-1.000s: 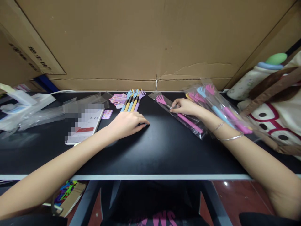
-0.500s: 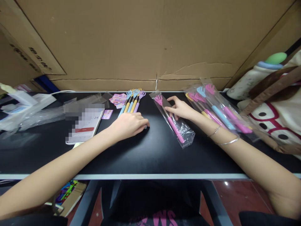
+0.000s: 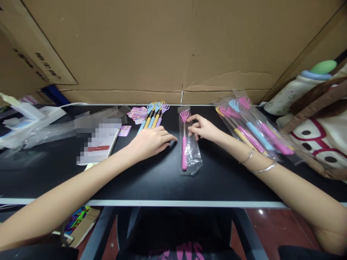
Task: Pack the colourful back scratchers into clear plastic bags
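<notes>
Nearest me on the black table (image 3: pixel 157 180), the pink back scratcher (image 3: pixel 184 153) lies in a clear bag (image 3: pixel 195 161). My left hand (image 3: pixel 152 142) rests palm down, loosely curled; whether it grips anything, I can't tell. My right hand (image 3: pixel 202 128) has its fingers parted at the bag's right edge. Beyond, I'd judge the bagged scratchers (image 3: pixel 258 133) at right done, the bare scratchers (image 3: pixel 154 117) at left remaining.

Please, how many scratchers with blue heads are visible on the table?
3: the first blue head and second blue head are in the bunch by the left hand; the third blue head is in the bagged pile on the right. Others may be hidden underneath.
</notes>
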Action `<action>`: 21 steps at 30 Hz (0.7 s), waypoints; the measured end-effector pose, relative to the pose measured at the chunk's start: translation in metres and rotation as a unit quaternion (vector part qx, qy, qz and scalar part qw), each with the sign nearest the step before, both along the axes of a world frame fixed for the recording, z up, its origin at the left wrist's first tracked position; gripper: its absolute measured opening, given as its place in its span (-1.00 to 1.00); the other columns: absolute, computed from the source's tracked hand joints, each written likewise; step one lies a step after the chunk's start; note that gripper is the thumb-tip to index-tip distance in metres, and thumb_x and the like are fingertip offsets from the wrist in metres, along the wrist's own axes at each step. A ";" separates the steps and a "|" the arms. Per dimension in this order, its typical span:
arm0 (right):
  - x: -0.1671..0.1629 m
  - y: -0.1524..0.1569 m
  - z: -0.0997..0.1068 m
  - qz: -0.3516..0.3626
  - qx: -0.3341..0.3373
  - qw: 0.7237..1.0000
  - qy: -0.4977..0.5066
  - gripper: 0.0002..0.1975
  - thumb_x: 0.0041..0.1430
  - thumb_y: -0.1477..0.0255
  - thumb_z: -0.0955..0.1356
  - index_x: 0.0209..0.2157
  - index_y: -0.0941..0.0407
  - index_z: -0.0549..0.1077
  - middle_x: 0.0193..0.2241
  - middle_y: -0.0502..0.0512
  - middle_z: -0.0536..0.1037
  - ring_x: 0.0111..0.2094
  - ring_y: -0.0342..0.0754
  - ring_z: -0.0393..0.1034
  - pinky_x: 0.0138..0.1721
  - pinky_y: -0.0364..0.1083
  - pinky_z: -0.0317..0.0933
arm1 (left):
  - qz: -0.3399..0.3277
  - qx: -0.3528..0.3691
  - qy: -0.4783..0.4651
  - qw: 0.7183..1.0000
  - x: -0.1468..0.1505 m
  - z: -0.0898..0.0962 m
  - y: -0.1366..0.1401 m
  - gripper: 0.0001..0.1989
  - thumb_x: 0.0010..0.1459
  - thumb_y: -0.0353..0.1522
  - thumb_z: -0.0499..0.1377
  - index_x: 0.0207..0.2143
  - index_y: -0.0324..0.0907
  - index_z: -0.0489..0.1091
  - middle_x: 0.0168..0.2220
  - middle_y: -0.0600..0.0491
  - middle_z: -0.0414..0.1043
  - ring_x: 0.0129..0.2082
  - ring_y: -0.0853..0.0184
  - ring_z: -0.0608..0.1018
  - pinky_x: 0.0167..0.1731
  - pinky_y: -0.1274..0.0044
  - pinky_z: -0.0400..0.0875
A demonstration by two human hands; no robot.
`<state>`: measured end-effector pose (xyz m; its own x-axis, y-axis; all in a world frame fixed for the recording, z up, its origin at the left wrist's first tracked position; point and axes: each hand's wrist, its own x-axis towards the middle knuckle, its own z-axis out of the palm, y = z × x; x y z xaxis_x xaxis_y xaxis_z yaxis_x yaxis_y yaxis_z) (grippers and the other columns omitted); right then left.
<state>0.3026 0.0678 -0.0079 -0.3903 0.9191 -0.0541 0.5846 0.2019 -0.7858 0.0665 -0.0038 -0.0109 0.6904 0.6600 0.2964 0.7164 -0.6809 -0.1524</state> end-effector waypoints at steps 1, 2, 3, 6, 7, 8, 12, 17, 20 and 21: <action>0.001 0.000 0.000 0.000 0.011 1.000 -0.022 -0.78 0.19 0.55 0.30 -0.16 0.07 0.21 -0.59 -0.18 0.49 -0.70 -0.23 0.30 -0.57 -0.22 0.16 | -0.009 0.004 -0.004 1.000 0.000 -0.001 0.000 -0.70 0.35 -0.36 0.03 0.02 -0.07 0.49 -0.18 0.04 0.57 -0.14 0.30 0.54 -0.27 0.56 0.40; 0.001 0.001 0.001 -0.001 0.023 0.999 -0.048 -0.79 0.18 0.53 0.31 -0.16 0.07 0.22 -0.59 -0.18 0.48 -0.68 -0.22 0.31 -0.54 -0.20 0.17 | -0.017 0.006 -0.007 1.000 0.001 -0.003 0.001 -0.70 0.36 -0.35 0.02 0.03 -0.08 0.48 -0.16 0.04 0.57 -0.12 0.30 0.53 -0.24 0.55 0.41; 0.002 0.000 0.001 -0.002 0.040 0.996 -0.082 -0.79 0.18 0.50 0.32 -0.15 0.07 0.23 -0.57 -0.17 0.49 -0.65 -0.20 0.33 -0.50 -0.19 0.19 | -0.022 0.006 -0.011 1.000 0.002 -0.004 0.001 -0.69 0.37 -0.36 0.01 0.05 -0.09 0.46 -0.14 0.03 0.56 -0.11 0.30 0.52 -0.22 0.55 0.41; 0.001 -0.005 0.004 -0.007 0.101 0.976 -0.193 -0.79 0.19 0.40 0.33 -0.13 0.05 0.29 -0.45 -0.09 0.57 -0.44 -0.11 0.47 -0.40 -0.16 0.18 | -0.031 0.001 -0.026 0.999 0.004 -0.009 0.002 -0.65 0.36 -0.39 0.01 0.11 -0.09 0.42 -0.10 0.03 0.55 -0.08 0.29 0.50 -0.17 0.52 0.43; 0.000 -0.007 0.005 -0.007 0.119 0.967 -0.224 -0.79 0.19 0.38 0.32 -0.12 0.04 0.30 -0.40 -0.07 0.59 -0.36 -0.08 0.50 -0.39 -0.15 0.16 | -0.036 -0.002 -0.032 0.999 0.005 -0.010 0.002 -0.65 0.36 -0.40 0.01 0.12 -0.10 0.41 -0.07 0.03 0.55 -0.06 0.29 0.50 -0.14 0.51 0.43; -0.002 -0.010 0.006 -0.008 0.133 0.960 -0.247 -0.79 0.20 0.36 0.31 -0.12 0.03 0.32 -0.36 -0.05 0.60 -0.29 -0.05 0.51 -0.38 -0.14 0.14 | -0.043 -0.004 -0.039 0.998 0.005 -0.011 0.003 -0.64 0.36 -0.41 0.01 0.13 -0.10 0.40 -0.03 0.04 0.54 -0.02 0.29 0.48 -0.09 0.50 0.44; -0.007 -0.019 0.007 -0.006 0.155 0.946 -0.286 -0.77 0.23 0.36 0.29 -0.07 0.03 0.35 -0.29 0.02 0.62 -0.22 0.04 0.51 -0.39 -0.12 0.08 | -0.075 -0.010 -0.055 0.996 0.004 -0.015 0.005 -0.64 0.36 -0.43 0.00 0.14 -0.12 0.40 0.12 0.05 0.47 0.13 0.25 0.40 0.06 0.40 0.41; -0.007 -0.022 0.009 0.013 0.172 0.932 -0.320 -0.76 0.26 0.32 0.27 -0.05 0.02 0.36 -0.29 0.04 0.63 -0.26 0.05 0.51 -0.40 -0.11 0.07 | -0.075 -0.033 -0.049 0.995 0.005 -0.017 0.007 -0.67 0.35 -0.45 -0.01 0.05 -0.16 0.45 0.12 0.05 0.48 0.16 0.20 0.39 0.06 0.33 0.43; -0.005 -0.021 0.011 0.028 0.188 0.918 -0.347 -0.74 0.28 0.28 0.25 -0.04 0.03 0.36 -0.29 0.06 0.63 -0.29 0.04 0.51 -0.43 -0.11 0.06 | -0.067 -0.044 -0.048 0.996 0.006 -0.016 0.006 -0.66 0.34 -0.46 -0.01 0.07 -0.16 0.44 0.10 0.03 0.49 0.15 0.22 0.41 0.06 0.36 0.42; -0.004 -0.021 0.012 0.031 0.192 0.915 -0.353 -0.73 0.29 0.27 0.25 -0.03 0.04 0.35 -0.28 0.07 0.63 -0.30 0.05 0.51 -0.43 -0.11 0.06 | -0.062 -0.046 -0.045 0.996 0.007 -0.016 0.006 -0.65 0.34 -0.46 -0.01 0.08 -0.16 0.43 0.09 0.01 0.50 0.14 0.23 0.42 0.05 0.37 0.42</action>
